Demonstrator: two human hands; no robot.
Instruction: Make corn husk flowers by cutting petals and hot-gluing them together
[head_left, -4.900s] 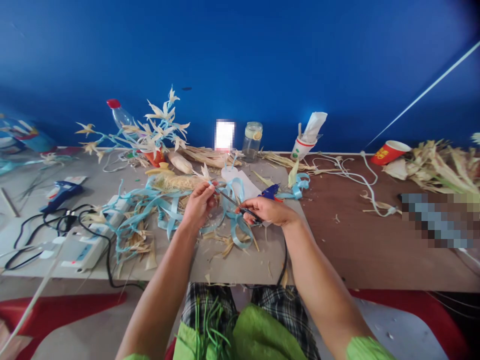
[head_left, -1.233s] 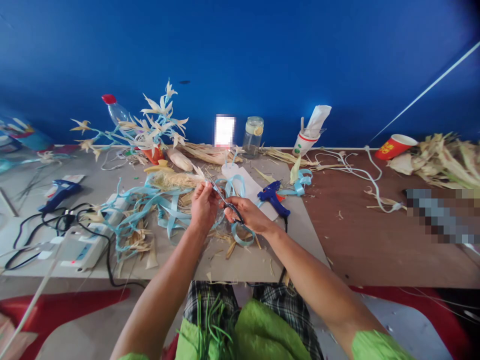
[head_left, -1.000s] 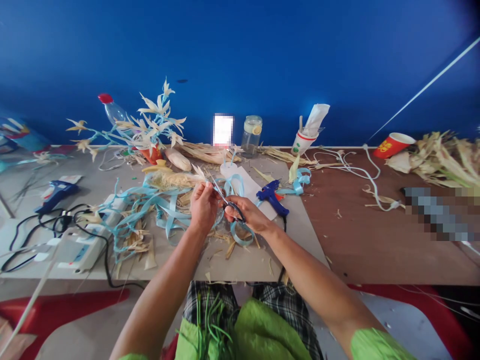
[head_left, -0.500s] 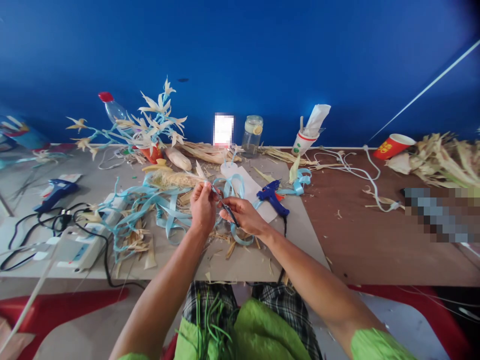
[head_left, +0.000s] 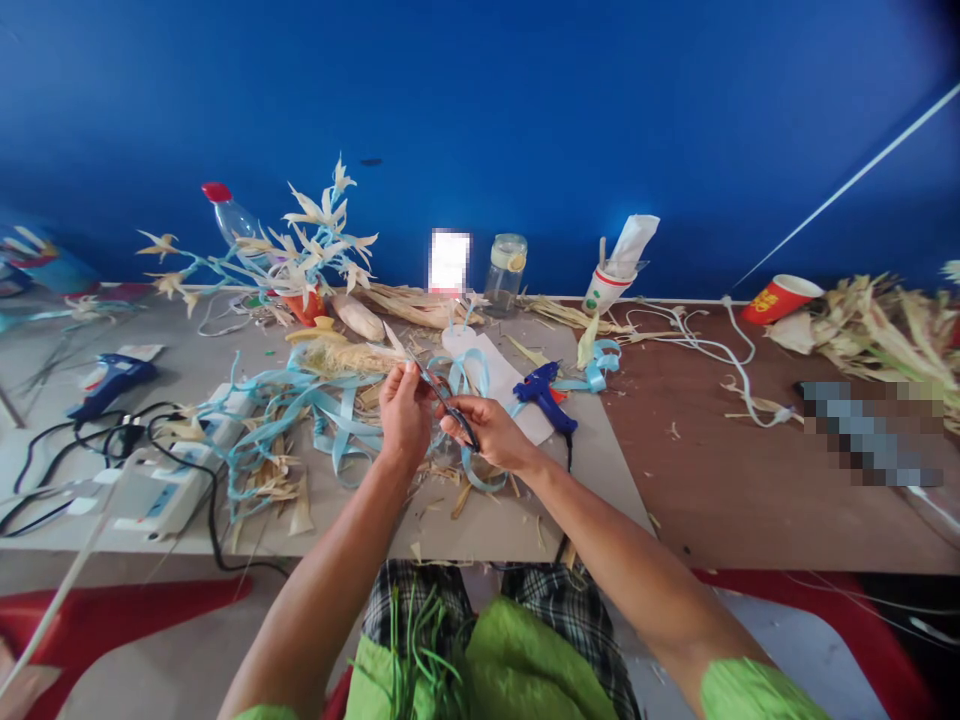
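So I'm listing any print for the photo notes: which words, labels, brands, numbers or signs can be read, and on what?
None reads clearly.
Red cup: yellow lettering, too blurred to quote.
White cup: green mark, too small.
White power strip: blue label, any print too small.
Bright panel and dark device: pixelated, nothing readable.

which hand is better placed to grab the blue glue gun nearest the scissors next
Right, probably: the right hand is closer to that glue gun, while the left hand is farther off. The right holds the scissors, though, so they'd likely go down first.
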